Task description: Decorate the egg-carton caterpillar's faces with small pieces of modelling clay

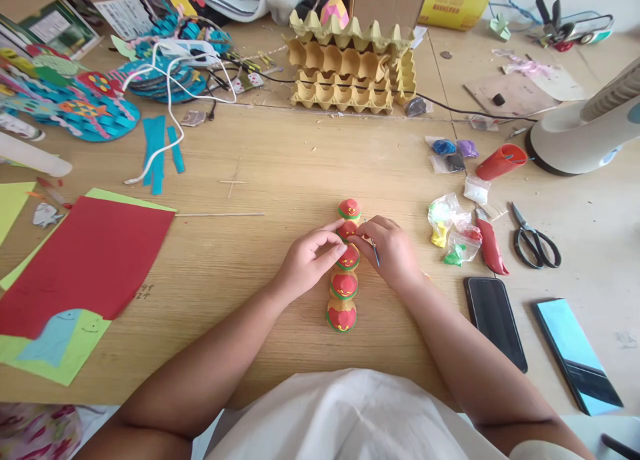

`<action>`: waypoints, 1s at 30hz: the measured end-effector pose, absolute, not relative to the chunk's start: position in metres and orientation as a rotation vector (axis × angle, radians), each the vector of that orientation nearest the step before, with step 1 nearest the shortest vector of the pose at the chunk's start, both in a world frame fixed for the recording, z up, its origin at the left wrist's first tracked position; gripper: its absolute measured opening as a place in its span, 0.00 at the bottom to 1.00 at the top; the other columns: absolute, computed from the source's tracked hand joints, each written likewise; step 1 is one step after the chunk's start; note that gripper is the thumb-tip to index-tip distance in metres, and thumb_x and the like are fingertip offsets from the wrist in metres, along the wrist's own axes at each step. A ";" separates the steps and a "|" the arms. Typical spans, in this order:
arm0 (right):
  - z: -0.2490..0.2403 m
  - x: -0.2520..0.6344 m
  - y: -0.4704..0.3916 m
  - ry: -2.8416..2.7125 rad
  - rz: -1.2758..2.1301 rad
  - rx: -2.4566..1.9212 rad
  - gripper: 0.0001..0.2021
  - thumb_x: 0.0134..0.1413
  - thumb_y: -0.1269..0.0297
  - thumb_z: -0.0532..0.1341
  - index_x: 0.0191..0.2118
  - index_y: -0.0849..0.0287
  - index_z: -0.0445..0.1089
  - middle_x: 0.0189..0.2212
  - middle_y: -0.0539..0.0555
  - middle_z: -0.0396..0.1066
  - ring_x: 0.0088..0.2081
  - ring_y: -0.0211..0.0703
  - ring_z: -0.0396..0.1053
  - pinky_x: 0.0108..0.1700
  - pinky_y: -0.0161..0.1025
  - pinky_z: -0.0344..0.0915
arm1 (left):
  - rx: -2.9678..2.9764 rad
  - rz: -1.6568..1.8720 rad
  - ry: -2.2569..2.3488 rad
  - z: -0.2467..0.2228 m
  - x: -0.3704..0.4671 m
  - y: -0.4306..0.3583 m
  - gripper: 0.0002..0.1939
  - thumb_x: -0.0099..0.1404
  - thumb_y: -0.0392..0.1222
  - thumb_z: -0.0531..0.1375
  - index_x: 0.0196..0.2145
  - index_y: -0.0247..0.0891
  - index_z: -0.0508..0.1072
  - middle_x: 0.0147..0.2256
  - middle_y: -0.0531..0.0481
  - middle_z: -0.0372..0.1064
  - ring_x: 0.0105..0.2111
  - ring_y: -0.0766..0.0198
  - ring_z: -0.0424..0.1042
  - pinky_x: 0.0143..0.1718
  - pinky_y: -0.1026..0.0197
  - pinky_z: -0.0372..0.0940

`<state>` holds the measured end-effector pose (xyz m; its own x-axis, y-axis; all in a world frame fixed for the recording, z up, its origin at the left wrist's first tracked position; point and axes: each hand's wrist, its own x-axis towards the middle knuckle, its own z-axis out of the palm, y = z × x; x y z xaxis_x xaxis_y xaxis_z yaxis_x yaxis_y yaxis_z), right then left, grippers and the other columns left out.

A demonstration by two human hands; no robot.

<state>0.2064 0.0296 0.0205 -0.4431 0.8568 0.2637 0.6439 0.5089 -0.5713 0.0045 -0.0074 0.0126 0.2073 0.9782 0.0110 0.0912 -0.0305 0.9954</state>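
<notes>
A strip of egg-carton cups point(343, 285) lies on the wooden table in front of me, its bumps coloured red with green rims and small yellow faces. My left hand point(314, 255) grips the strip from the left, index finger and thumb on either side of the second cup from the far end. From the right, my right hand point(393, 250) reaches the same cup, fingertips pinched together against it. A thin blue stick-like tool point(375, 252) is tucked in the right hand. The fingertips partly hide that cup.
Clay bags point(453, 223), a red cutter point(493, 247), scissors point(536, 243) and two phones point(495, 320) lie to the right. A red cup point(501, 162) is tipped over behind them. Red paper point(95, 260) covers the left. Egg cartons point(345, 97) stand at the back.
</notes>
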 end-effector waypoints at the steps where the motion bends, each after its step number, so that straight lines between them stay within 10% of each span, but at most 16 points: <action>1: 0.020 0.206 0.030 -2.217 0.540 -1.221 0.15 0.70 0.53 0.59 0.35 0.56 0.74 0.32 0.56 0.73 0.35 0.48 0.69 0.40 0.43 0.60 | 1.375 1.023 1.105 0.012 0.005 -0.007 0.10 0.70 0.47 0.63 0.37 0.39 0.77 0.65 0.36 0.66 0.64 0.48 0.67 0.63 0.50 0.62; 30: 0.021 0.212 0.029 -2.108 0.742 -1.243 0.02 0.62 0.66 0.66 0.38 0.57 0.73 0.32 0.52 0.71 0.33 0.43 0.67 0.37 0.39 0.61 | 1.355 1.060 1.076 0.008 0.002 -0.007 0.08 0.70 0.46 0.63 0.38 0.38 0.76 0.65 0.37 0.66 0.65 0.49 0.67 0.64 0.49 0.65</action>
<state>0.2116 0.0292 0.0211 -0.4007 0.8949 0.1964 0.5746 0.4124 -0.7069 0.0023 -0.0071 0.0078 0.2007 0.9793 0.0280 0.0424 -0.0372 0.9984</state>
